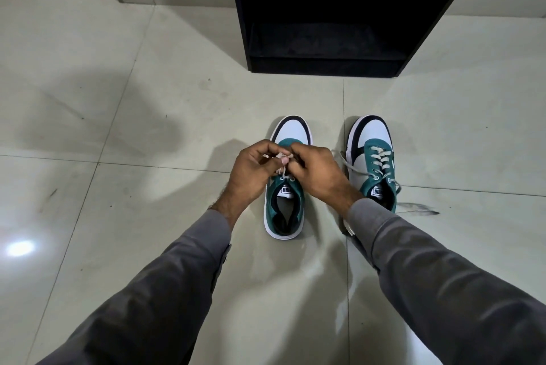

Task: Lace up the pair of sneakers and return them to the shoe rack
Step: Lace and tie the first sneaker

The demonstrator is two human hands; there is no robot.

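Note:
Two white, teal and black sneakers stand side by side on the tiled floor, toes pointing away from me. Over the left sneaker (pixel 288 205) my left hand (pixel 251 166) and my right hand (pixel 317 168) meet, both pinching its pale lace (pixel 282 169) above the tongue. My hands hide most of that shoe's lacing. The right sneaker (pixel 373 155) has its lace threaded through the eyelets, with loose ends trailing on the floor beside it. The black shoe rack (pixel 325 10) stands straight ahead, and its lower shelves look dark and bare.
Glossy light tiles cover the floor (pixel 147 128) all around. A wall base with a dark strip runs behind the rack, with a white panel at the far left. My grey sleeves fill the lower part of the view.

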